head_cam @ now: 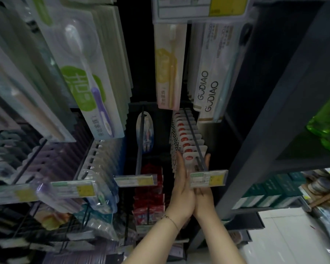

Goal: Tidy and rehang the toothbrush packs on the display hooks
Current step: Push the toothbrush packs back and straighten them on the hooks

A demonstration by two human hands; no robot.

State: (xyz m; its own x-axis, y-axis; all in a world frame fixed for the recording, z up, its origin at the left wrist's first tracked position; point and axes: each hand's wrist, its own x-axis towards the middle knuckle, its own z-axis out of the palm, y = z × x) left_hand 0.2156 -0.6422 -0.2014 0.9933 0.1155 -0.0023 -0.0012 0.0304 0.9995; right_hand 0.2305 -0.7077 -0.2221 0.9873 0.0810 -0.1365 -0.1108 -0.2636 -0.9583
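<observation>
- Up and well left of the left grip [181, 185]: green-and-purple toothbrush pack [95, 88] fronting a full, even row; no tidying needed there, by the look of it.
- Just left of the same grip and slightly above: lone pack [145, 132] dangling far back on a neighbouring rod [140, 149], well apart from both palms.
- Left grip: fingers straight and together, flat against the left flank of the red-dot packs [187, 141], nothing pinched.
- Between the two grips: red-dot packs threaded on their hook [193, 134], front ones slightly fanned, price tag [208, 178] crossing at the hook's near end.
- Right grip [203, 196]: fingers straight too, laid on the right flank, partly hidden behind the price tag; heels of both palms nearly meeting.
- Step in hand, as a judgement: squaring the row by squeezing it from both sides.
- Next move, probably: slide both palms along the hook, nudge strays flush, keep every card hole threaded.
- Above the right grip: GUDIAO packs [210, 88]; far right of it, green bottles [328, 128].
</observation>
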